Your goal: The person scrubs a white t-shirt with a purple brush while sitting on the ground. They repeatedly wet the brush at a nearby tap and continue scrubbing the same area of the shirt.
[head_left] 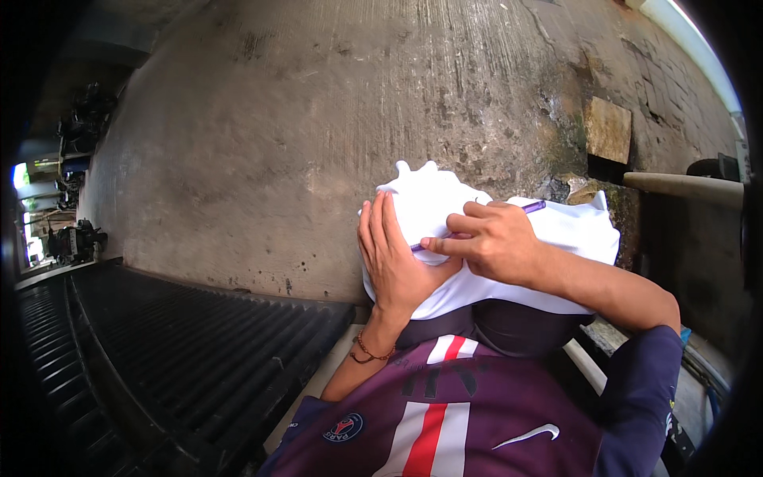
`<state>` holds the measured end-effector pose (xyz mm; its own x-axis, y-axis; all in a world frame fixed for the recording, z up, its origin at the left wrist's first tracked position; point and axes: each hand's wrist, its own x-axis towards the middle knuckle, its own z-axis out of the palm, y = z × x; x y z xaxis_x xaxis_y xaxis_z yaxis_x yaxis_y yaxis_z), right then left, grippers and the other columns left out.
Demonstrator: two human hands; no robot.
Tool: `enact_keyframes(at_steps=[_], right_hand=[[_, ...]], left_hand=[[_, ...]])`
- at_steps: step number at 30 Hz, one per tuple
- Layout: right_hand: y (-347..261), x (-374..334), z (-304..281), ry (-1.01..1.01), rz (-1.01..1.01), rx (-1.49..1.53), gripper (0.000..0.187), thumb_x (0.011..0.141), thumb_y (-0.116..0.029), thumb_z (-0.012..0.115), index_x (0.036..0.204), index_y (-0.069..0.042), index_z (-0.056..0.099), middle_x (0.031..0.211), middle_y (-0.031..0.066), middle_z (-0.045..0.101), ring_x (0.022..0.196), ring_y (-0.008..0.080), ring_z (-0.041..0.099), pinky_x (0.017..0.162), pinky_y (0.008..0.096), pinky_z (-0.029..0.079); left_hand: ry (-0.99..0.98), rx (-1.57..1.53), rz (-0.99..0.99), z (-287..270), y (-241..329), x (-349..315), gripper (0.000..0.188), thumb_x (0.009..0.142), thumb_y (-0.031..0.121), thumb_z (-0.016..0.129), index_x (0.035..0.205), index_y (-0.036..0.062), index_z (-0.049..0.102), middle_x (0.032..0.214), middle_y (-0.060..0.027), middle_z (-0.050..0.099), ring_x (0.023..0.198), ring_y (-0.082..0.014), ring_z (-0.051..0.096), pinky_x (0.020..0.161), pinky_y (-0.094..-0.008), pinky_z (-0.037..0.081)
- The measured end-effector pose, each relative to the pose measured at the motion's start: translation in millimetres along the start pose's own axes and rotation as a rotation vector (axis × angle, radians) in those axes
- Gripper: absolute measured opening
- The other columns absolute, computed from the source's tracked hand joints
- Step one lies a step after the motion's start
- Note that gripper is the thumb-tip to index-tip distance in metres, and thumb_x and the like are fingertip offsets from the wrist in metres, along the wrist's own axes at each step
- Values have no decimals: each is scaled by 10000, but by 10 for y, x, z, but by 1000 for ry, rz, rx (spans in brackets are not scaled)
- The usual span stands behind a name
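White cloth [435,193] lies draped over my lap, its edges loosely folded and spreading to the right. My left hand [395,258] rests flat on the cloth's left side, with its fingers stretched out and close together. My right hand [501,241] is closed around a slim purple pen [535,207], which slants across the cloth. One end of the pen sticks out up and right past my knuckles. Its other end reaches down and left, close to my left thumb. Whether that tip touches the cloth I cannot tell.
A rough, stained concrete floor [262,143] stretches ahead. Black ribbed panels [183,342] stand at the left. Dark motorcycles [75,241] are parked along the far left. A square tan slab [608,129] lies beside a dark opening at the right.
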<state>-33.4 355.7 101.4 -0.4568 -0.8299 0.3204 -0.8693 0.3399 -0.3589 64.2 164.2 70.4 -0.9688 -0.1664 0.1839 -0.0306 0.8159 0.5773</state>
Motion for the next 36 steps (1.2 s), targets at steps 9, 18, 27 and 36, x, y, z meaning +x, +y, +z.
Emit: enact_keyframes(at_steps=[9, 18, 27, 36], right_hand=[[252, 157, -67, 84, 100, -51, 569, 724, -85, 814, 1240, -318, 869, 885, -32, 701, 782, 213, 712, 610, 373, 590], [179, 71, -38, 96, 103, -36, 580, 768, -88, 804, 1291, -334, 853, 828, -4, 681, 695, 228, 713, 549, 383, 576], [223, -2, 113, 37, 20, -75, 520, 879, -174, 724, 1331, -414, 816, 965, -43, 743, 817, 189, 764, 596, 378, 616], [227, 210, -245, 12, 315, 261, 285, 899, -266, 847, 1177, -325, 873, 830, 27, 716, 742, 285, 752, 664, 426, 585]], left_hand=[[46, 50, -7, 70, -20, 43, 1319, 677, 537, 1001, 1655, -75, 361, 1658, -295, 452, 1568, -526, 365, 1307, -619, 313], [36, 31, -2, 85, -24, 77, 1331, 659, 513, 1010, 1659, -72, 355, 1664, -293, 443, 1575, -523, 350, 1312, -616, 303], [3, 38, -9, 68, -57, 30, 1315, 667, 501, 1004, 1654, -74, 354, 1652, -309, 447, 1569, -529, 360, 1312, -617, 315], [26, 46, 1, 24, -27, 64, 1297, 676, 475, 1007, 1672, -44, 358, 1686, -282, 421, 1576, -529, 352, 1293, -650, 330]])
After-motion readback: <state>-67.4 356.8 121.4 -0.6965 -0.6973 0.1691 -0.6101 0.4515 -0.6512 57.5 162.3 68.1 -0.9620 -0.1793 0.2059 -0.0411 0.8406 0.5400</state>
